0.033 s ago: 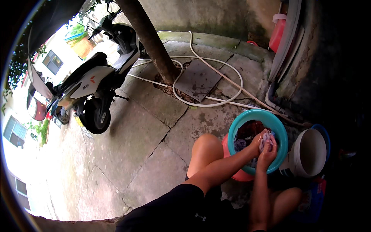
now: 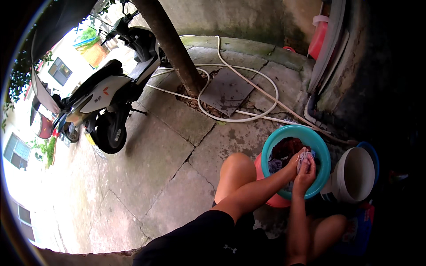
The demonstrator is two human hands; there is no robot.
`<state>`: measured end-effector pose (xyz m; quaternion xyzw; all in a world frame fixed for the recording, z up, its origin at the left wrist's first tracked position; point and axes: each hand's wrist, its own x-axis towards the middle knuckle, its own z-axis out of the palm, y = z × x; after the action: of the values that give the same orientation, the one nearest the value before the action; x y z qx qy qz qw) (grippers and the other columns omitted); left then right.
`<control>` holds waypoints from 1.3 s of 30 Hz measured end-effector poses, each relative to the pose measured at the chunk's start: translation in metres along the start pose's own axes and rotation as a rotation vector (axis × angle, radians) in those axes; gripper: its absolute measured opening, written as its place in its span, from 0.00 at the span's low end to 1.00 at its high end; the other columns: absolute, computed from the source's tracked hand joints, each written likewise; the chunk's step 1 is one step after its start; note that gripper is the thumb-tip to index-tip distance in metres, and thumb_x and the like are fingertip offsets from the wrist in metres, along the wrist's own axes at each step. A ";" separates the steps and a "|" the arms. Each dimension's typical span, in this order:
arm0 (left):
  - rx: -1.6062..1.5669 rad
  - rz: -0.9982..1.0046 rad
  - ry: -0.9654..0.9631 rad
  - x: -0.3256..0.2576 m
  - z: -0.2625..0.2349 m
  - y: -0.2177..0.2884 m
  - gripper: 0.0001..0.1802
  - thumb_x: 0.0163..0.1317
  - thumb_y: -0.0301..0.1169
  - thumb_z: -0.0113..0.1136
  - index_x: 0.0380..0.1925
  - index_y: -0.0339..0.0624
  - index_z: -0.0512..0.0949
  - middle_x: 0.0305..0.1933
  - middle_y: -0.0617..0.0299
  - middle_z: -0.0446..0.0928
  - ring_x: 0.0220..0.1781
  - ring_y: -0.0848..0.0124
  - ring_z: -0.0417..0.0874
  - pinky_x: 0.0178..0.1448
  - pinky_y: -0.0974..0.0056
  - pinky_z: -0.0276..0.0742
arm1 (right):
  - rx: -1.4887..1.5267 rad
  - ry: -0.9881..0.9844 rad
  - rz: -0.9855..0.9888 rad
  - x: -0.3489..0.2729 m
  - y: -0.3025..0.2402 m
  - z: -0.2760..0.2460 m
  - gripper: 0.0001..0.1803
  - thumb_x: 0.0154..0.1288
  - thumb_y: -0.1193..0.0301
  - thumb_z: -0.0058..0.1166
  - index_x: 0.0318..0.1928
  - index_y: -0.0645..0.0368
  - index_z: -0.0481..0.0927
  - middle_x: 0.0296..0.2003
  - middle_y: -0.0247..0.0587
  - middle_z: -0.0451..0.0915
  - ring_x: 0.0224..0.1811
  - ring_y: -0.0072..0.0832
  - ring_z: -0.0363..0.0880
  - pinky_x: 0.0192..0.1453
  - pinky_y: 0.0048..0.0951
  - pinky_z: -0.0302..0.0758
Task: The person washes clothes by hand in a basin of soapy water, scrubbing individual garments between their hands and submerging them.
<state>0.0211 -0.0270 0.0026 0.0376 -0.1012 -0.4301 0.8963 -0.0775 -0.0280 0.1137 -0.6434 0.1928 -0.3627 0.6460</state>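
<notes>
Over a teal plastic basin [image 2: 327,153], my left hand [image 2: 297,159] and my right hand [image 2: 306,176] come together around a small pale, wet-looking cloth [image 2: 304,156]. Both hands are closed on it, with the fingers pressed close and part of the cloth hidden in them. Dark red fabric [image 2: 284,148] and a greyish-purple piece of fabric [image 2: 275,166] lie in the basin below my wrists. Beneath the teal basin shows a pinkish-red tub [image 2: 278,201].
An off-white bucket [image 2: 358,175] stands right of the basin, with a blue rim [image 2: 376,162] behind it. A cream hose [image 2: 275,88] loops over cracked concrete around a square slab [image 2: 228,92]. A tree trunk [image 2: 177,48] and a parked scooter [image 2: 102,95] are at left.
My fingers have shifted slightly and drawn tighter around the pale cloth, so less of it shows between my hands. The basin and surroundings are the same.
</notes>
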 end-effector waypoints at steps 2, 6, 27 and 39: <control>0.320 0.031 -0.002 -0.003 0.012 -0.041 0.17 0.75 0.46 0.45 0.51 0.50 0.76 0.44 0.65 0.78 0.48 0.71 0.79 0.54 0.62 0.76 | -0.223 0.059 -0.102 0.016 0.024 -0.019 0.20 0.72 0.67 0.51 0.59 0.66 0.74 0.55 0.49 0.77 0.56 0.34 0.77 0.61 0.31 0.72; 0.299 -0.261 0.381 -0.005 0.092 -0.090 0.22 0.74 0.43 0.45 0.61 0.43 0.71 0.62 0.61 0.74 0.63 0.68 0.73 0.69 0.61 0.66 | 0.103 0.175 0.273 0.080 0.067 -0.117 0.23 0.73 0.61 0.47 0.60 0.64 0.75 0.56 0.48 0.76 0.56 0.36 0.76 0.60 0.34 0.73; 0.658 0.025 0.404 -0.002 0.069 -0.011 0.31 0.71 0.53 0.48 0.62 0.39 0.67 0.60 0.56 0.72 0.61 0.68 0.71 0.64 0.60 0.66 | -0.041 -0.169 0.055 -0.004 0.049 -0.037 0.30 0.78 0.59 0.41 0.71 0.67 0.60 0.70 0.51 0.61 0.70 0.38 0.63 0.73 0.33 0.57; 0.410 -0.121 0.424 0.009 0.075 -0.003 0.22 0.74 0.51 0.45 0.52 0.47 0.74 0.46 0.62 0.78 0.48 0.70 0.78 0.51 0.62 0.75 | -0.484 -0.076 -0.356 0.001 0.030 -0.028 0.25 0.75 0.65 0.44 0.65 0.69 0.67 0.66 0.56 0.67 0.70 0.47 0.64 0.74 0.46 0.59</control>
<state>0.0083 -0.0348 0.0766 0.3128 0.0060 -0.4360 0.8438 -0.0897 -0.0509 0.0822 -0.8156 0.1335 -0.3892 0.4069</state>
